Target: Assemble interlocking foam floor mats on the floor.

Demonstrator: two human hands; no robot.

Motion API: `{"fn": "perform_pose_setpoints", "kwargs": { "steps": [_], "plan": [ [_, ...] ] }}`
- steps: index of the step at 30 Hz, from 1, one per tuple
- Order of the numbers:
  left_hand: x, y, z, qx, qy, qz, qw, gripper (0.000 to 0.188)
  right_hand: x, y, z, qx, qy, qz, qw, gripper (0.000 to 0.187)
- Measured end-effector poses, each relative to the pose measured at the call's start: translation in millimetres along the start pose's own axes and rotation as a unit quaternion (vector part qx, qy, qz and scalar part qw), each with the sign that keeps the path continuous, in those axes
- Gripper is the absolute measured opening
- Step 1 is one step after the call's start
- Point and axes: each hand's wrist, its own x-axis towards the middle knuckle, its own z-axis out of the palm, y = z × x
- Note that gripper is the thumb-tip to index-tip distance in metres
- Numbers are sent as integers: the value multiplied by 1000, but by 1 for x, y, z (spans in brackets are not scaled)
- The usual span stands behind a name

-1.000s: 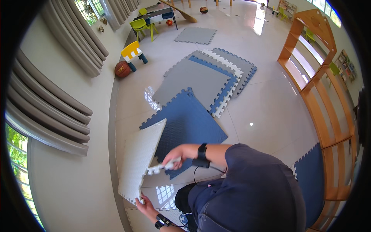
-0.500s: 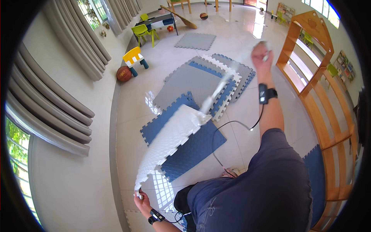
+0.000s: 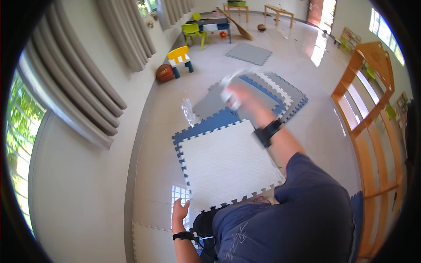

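A white foam mat (image 3: 230,164) with toothed edges lies flat just in front of me, on top of a blue foam mat (image 3: 210,120) that shows along the far and left sides. My left hand (image 3: 180,209) is beside the white mat's near left corner, apart from it, with fingers spread and nothing in them. Beyond the white mat's far edge, my right hand (image 3: 241,97) is raised over the grey mats, closed on a whitish, partly see-through thing (image 3: 232,81). Motion blurs it; its kind is unclear.
Grey, blue and white mats (image 3: 215,100) overlap beyond. Another grey mat (image 3: 250,53) lies farther off. At left are a basketball (image 3: 165,72) and a yellow-backed chair (image 3: 179,56). A wooden shelf frame (image 3: 364,140) stands at right, a pale mat (image 3: 151,243) at lower left.
The white mat, tilted up with its corner in my left hand, now lies flat on the blue one. My left hand has let go. My right hand has swung left with the whitish thing.
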Motion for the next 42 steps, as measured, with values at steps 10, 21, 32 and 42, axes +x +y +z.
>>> {"fn": "perform_pose_setpoints", "kwargs": {
  "steps": [10, 21, 32, 42],
  "plan": [
    [-151, -27, -99, -691, 100, -173, 695, 56, -197, 243, 380, -376, -800, -58, 464, 27],
    [-329, -164, -54, -655, 578, -313, 372, 33, -307, 372, 484, -384, -815, -125, 416, 25],
    [-428, -321, -43, -504, 650, -481, 305, 85, -269, 521, 628, -454, -785, 234, 351, 37],
    [-410, -483, 23, -205, 448, -634, 596, 40, -328, 739, 688, -581, -490, -343, 552, 71]
  ]
}}
